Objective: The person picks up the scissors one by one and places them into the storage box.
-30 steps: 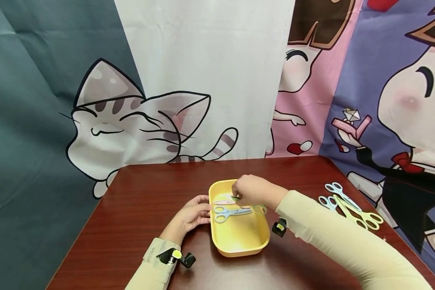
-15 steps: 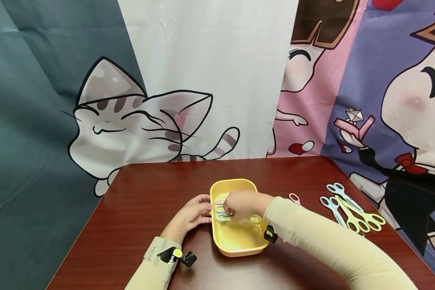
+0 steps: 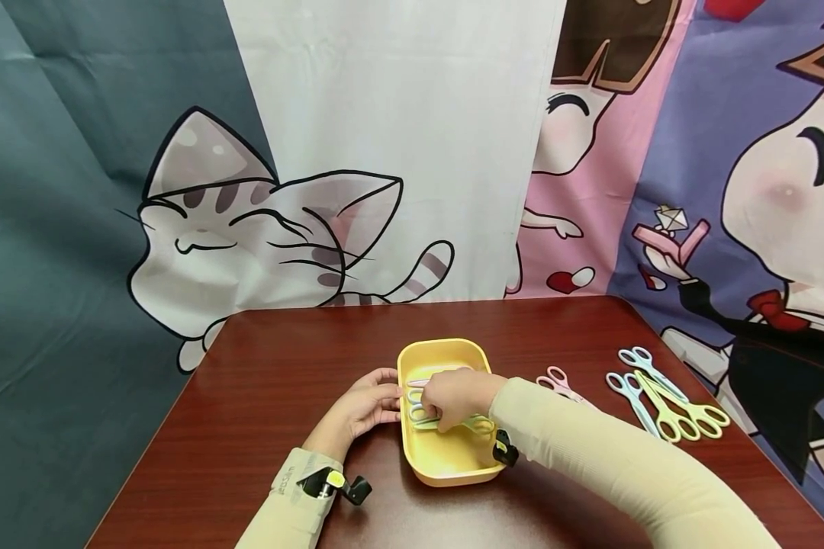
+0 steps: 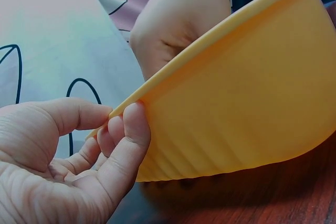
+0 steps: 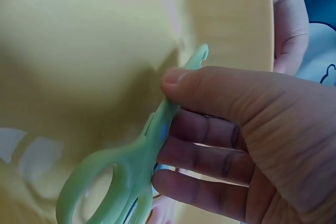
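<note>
My left hand [image 3: 364,404] pinches the left rim of a yellow plastic tray [image 3: 446,480], thumb and fingers at its edge in the left wrist view. Inside the tray, my right hand [image 3: 456,393] holds light green scissors [image 5: 149,137]. Its thumb lies on one side of the blades and the fingers on the other, with the handles pointing away from the palm. Beside that hand, the handles of light blue scissors [image 3: 416,413] show in the head view. The tip of pink scissors [image 3: 417,383] lies farther back; the hand covers the rest.
Pink scissors [image 3: 558,378] lie on the dark red table [image 3: 302,343] right of the tray, partly behind the right sleeve [image 3: 590,435]. Farther right is a pile with blue scissors [image 3: 637,400] and yellow-green scissors [image 3: 673,423]. A printed cloth [image 3: 412,91] hangs behind the table.
My right hand has moved nearer and slightly left within the tray, lowering the green scissors beside the blue ones. Pink scissors on the table have come out from behind the sleeve. My left hand stays.
</note>
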`<action>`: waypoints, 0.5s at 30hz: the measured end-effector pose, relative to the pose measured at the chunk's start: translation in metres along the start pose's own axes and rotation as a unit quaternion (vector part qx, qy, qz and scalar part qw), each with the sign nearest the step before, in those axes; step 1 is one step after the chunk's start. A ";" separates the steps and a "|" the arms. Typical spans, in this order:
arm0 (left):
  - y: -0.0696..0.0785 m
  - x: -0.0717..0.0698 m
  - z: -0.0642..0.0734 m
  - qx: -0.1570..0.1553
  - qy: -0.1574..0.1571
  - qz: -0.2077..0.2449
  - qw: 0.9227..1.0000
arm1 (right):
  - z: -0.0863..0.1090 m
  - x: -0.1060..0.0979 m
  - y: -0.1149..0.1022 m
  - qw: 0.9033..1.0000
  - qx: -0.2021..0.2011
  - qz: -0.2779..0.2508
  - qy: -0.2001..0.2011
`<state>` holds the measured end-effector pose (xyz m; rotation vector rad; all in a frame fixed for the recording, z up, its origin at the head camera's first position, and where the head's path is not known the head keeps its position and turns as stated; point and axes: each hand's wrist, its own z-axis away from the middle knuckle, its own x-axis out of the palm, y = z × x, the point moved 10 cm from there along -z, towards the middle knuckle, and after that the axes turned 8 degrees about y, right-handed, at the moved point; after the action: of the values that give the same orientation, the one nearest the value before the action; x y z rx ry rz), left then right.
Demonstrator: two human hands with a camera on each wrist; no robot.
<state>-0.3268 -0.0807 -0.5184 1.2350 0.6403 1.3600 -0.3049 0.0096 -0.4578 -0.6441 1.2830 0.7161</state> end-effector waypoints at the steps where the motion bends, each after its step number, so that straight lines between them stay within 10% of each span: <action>1: 0.000 0.000 0.000 -0.001 0.000 0.000 1.000 | 0.000 0.001 0.000 1.000 0.002 0.004 -0.004; 15: 0.001 0.000 0.002 -0.002 0.001 0.003 1.000 | -0.006 0.008 0.000 0.999 0.016 0.017 -0.022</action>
<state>-0.3256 -0.0812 -0.5173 1.2321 0.6354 1.3668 -0.3075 0.0057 -0.4665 -0.5792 1.2653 0.7333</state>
